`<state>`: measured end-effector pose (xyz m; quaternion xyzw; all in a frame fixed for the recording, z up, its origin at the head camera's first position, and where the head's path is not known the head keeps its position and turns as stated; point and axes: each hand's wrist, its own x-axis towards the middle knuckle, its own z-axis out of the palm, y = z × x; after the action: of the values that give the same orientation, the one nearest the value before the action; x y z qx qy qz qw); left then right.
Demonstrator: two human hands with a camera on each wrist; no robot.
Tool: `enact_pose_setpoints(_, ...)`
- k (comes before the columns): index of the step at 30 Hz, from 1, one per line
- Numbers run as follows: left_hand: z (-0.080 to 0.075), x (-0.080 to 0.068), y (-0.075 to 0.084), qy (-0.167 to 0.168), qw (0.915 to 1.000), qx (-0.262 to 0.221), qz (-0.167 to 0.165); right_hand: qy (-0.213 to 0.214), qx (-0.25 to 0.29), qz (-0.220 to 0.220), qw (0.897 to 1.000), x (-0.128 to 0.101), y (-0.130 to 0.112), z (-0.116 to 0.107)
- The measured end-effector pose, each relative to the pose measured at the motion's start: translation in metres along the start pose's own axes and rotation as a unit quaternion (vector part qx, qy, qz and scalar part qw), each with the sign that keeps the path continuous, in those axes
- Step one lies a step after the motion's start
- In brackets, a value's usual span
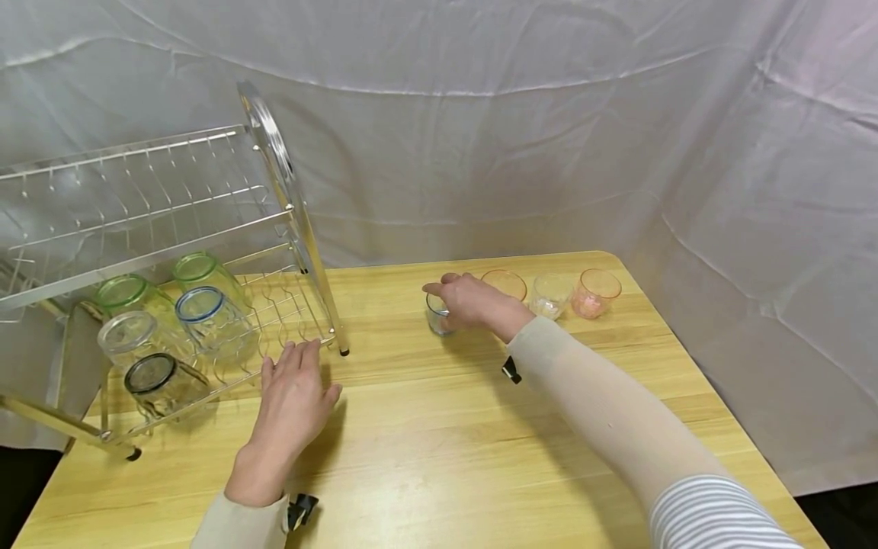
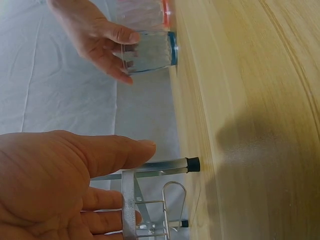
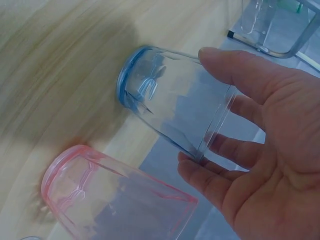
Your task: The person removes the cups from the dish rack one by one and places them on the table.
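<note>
The step in hand looks like picking up the blue-based glass [image 1: 437, 314], which stands upright on the wooden table [image 1: 439, 457] at the left end of a row of tumblers, well apart from the dish rack [image 1: 171, 305]. The right hand [image 1: 473, 303] curls thumb and fingers [image 3: 235, 70] round its rim, though how firmly is hard to tell. The left hand [image 1: 293, 393] lies flat by the rack's front edge, fingers straight, holding nothing; carrying the glass over would call for a clean lift.
</note>
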<state>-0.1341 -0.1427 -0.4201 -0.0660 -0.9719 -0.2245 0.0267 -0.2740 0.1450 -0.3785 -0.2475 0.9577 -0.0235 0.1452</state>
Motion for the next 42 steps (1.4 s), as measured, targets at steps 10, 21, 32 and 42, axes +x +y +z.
enact_pose_setpoints(10,-0.002,0.003,-0.001,-0.011,0.9999,0.002,0.004,0.011,-0.003,-0.016,1.0,0.0,0.004,0.002)
enact_pose_setpoints(21,-0.017,0.008,-0.003,-0.031,0.9994,0.006,0.014,0.012,0.008,-0.011,1.0,-0.001,0.004,0.003)
enact_pose_setpoints(32,-0.036,0.023,-0.01,-0.073,0.9971,-0.014,-0.017,0.009,0.016,-0.006,1.0,0.0,0.005,0.004)
enact_pose_setpoints(42,-0.081,0.053,-0.043,-0.01,0.9996,0.024,-0.01,0.007,0.018,-0.006,1.0,-0.001,0.003,0.006)
